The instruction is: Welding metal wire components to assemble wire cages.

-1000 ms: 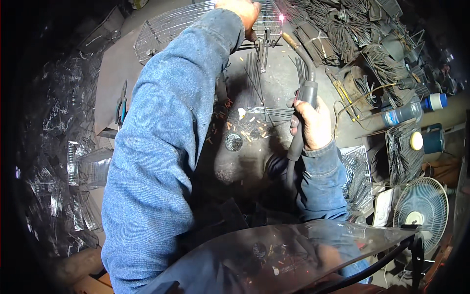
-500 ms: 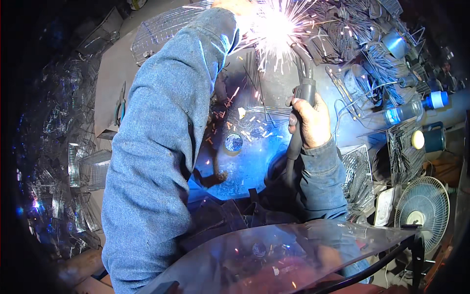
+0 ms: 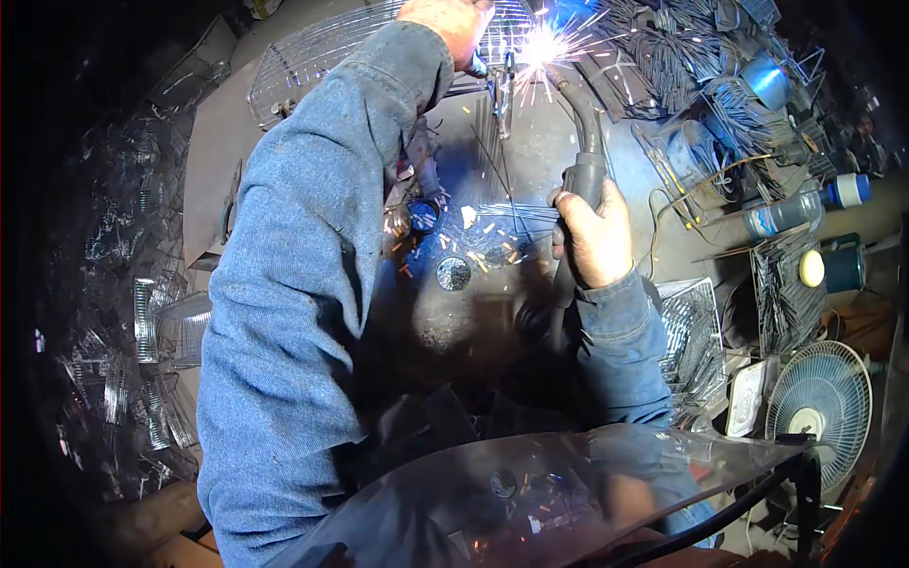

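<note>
My right hand [image 3: 598,232] is wrapped round the black handle of a welding torch [image 3: 585,175], whose curved neck points up and away. A bright arc with flying sparks burns at its tip, beside a wire basket [image 3: 322,57] at the far side of the table. My left hand [image 3: 453,24] is stretched out to the basket's near side, its fingers closed, partly cut off by the upper edge. Next to its fingertips stands a narrow metal piece [image 3: 504,99]; whether the hand grips it or the basket wire, I cannot tell.
On the metal table [image 3: 213,180] lie thin rods [image 3: 519,213], short stubs and a small round tin [image 3: 454,274]. Pliers [image 3: 230,204] lie at the left. Rod bundles [image 3: 653,57], a bottle [image 3: 786,216] and a fan [image 3: 819,417] stand right. A clear visor [image 3: 530,492] crosses the bottom.
The glare has shrunk and shifted slightly right, uncovering the basket and the metal piece. My right hand has moved a little left and down with the torch; my left forearm has shifted slightly left.
</note>
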Demonstrator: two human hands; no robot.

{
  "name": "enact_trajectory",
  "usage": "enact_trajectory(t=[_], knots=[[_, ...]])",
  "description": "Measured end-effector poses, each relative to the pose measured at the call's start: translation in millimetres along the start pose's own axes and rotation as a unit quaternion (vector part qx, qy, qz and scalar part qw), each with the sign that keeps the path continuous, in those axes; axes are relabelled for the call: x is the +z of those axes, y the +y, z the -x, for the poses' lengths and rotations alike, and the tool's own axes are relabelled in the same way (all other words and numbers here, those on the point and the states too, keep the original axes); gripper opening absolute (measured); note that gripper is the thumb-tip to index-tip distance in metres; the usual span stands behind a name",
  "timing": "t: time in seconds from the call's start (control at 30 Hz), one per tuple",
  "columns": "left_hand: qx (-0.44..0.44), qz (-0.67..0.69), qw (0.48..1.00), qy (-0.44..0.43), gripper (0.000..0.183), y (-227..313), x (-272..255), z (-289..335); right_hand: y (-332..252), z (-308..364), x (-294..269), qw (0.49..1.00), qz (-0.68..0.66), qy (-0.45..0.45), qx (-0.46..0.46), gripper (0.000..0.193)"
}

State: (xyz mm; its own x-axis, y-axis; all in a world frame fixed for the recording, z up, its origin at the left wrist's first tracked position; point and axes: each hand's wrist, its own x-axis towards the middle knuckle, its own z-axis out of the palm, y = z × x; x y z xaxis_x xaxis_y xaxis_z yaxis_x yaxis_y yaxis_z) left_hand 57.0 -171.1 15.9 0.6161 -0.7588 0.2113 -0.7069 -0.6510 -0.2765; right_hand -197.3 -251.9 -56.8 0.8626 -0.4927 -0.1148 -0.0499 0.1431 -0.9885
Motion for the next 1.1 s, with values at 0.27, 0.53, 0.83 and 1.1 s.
enact_trajectory(t=[0.27,0.53,0.83,1.1], knots=[[-0.005,0.052,0.996,0.070,0.077,-1.3,19.5,21.6,19.2,-3.7,-34.3,0.984,-0.161,0.025,0.070,0.025],[-0.072,-0.048,0.986,0.142,0.064,-56.1,42.7,87.9,34.8,-15.6,-17.5,0.980,-0.117,-0.104,0.119,0.015],[-0.132,-0.103,0.981,0.096,0.015,-142.2,-146.8,14.2,47.7,-37.0,1.6,0.977,-0.099,-0.158,0.102,0.018],[0.052,-0.052,0.997,0.032,0.020,-39.8,-201.6,71.8,69.8,-51.3,-4.5,0.992,-0.009,-0.120,-0.020,0.021]])
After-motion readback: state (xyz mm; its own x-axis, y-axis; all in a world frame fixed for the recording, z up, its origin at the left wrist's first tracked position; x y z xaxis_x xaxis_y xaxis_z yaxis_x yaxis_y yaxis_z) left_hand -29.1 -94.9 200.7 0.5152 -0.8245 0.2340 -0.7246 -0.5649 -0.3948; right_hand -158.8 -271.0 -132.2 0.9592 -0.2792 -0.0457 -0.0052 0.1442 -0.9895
